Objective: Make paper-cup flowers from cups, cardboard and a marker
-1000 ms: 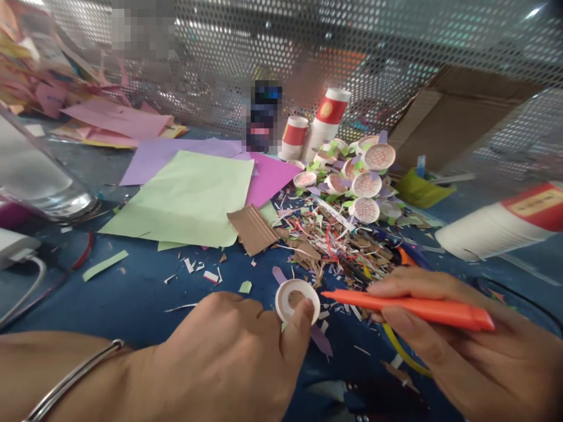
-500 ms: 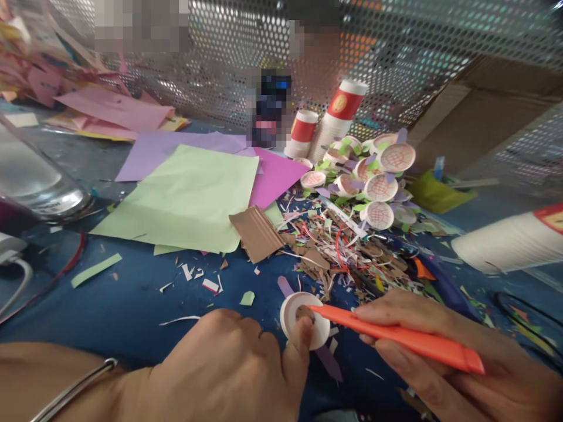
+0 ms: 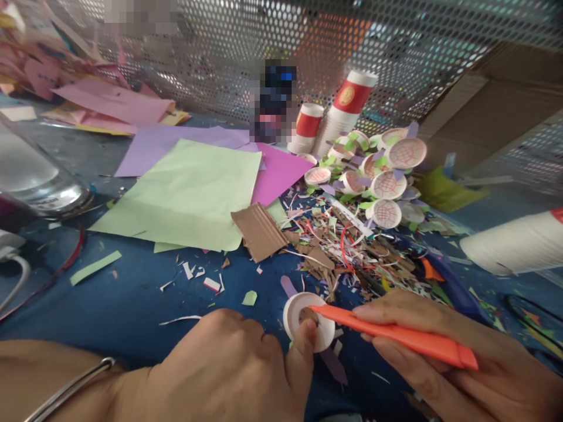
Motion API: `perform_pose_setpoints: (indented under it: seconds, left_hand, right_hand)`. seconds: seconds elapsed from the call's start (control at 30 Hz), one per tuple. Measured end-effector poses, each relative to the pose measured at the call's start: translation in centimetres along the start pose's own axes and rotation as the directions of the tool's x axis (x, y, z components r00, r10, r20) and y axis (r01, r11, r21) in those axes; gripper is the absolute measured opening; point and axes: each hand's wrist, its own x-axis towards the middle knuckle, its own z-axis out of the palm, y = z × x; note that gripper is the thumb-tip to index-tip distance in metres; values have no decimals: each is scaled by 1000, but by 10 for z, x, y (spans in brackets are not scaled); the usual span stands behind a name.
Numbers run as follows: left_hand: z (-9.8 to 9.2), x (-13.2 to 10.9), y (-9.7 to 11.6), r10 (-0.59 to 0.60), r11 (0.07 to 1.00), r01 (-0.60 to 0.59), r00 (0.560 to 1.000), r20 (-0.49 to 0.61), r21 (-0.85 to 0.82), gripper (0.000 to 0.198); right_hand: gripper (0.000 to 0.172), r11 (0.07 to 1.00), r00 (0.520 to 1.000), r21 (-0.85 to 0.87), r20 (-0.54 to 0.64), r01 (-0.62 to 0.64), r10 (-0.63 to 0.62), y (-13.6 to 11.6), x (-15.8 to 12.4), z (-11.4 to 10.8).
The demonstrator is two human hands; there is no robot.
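My left hand is closed, its fingers curled under. Its thumb presses on a small brown cardboard disc in the middle of a round white paper-cup base. Purple paper strips stick out from two sides of the base, which lies low over the blue tabletop. An orange marker pen is pinched in my right hand, and its tip meets the edge of the brown disc. My curled left fingers hide whatever lies beneath them.
Decorated cup bases are heaped beyond paper and cardboard scraps. Stacked paper cups stand behind; another cup stack lies at right. Green paper and a cardboard piece lie ahead, a clear water container at left.
The view has shifted slightly, so the cup base appears a little further right. My thumb still presses the disc, and the marker tip stays at its edge.
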Motion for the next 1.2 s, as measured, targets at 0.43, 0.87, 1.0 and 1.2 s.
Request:
perform_pose_setpoints:
  seconds: [0.43, 0.87, 1.0, 1.2]
  left_hand:
    - [1, 6, 1, -17, 999, 16, 1000, -22, -40, 45]
    - [0, 4, 1, -37, 995, 35, 999, -19, -98, 39]
    - [-3, 6, 3, -57, 993, 57, 998, -1, -104, 38]
    - [-1, 5, 4, -85, 990, 89, 995, 44, -108, 40]
  right_hand:
    - [18, 997, 999, 59, -13, -42, 43, 3, -10, -2]
    - [19, 997, 996, 50, -57, -63, 66, -5, -8, -2]
    - [19, 999, 999, 14, -37, -30, 31, -4, -4, 0]
    - [21, 1000, 1000, 15, -25, 11, -10, -2, -3, 2]
